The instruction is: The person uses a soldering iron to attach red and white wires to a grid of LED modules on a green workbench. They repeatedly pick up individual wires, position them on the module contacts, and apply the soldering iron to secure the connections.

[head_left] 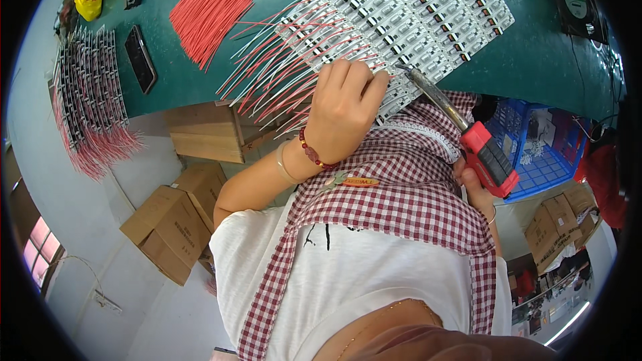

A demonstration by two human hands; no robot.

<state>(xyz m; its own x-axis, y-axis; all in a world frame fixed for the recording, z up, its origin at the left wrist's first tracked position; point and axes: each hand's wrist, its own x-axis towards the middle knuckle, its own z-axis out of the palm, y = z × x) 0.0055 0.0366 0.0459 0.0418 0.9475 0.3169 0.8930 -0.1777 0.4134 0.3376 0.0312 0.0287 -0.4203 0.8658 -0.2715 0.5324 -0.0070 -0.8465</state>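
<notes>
A large panel of grey circuit boards [408, 17] lies tilted on the green table, its near corner at my apron. Rows of thin red and white wires [267, 87] fan out from its left side, past the table's edge. My left hand [348, 103] is over the panel's near left part, its fingers curled in a pinch. The fingertips face the boards, and what they pinch is hidden. In my right hand [473, 186], at the right of my apron, is a soldering iron [491, 160] with a red and black handle. Its tip reaches the boards just right of my left fingertips.
A bundle of loose red wires [210, 10] lies behind the panel's left side. Farther left are a phone [140, 59] and another wired board panel [90, 87] overhanging the edge. A round-holed black device [579, 5] stands far right. Blue baskets [545, 160] and cardboard boxes [174, 230] sit below.
</notes>
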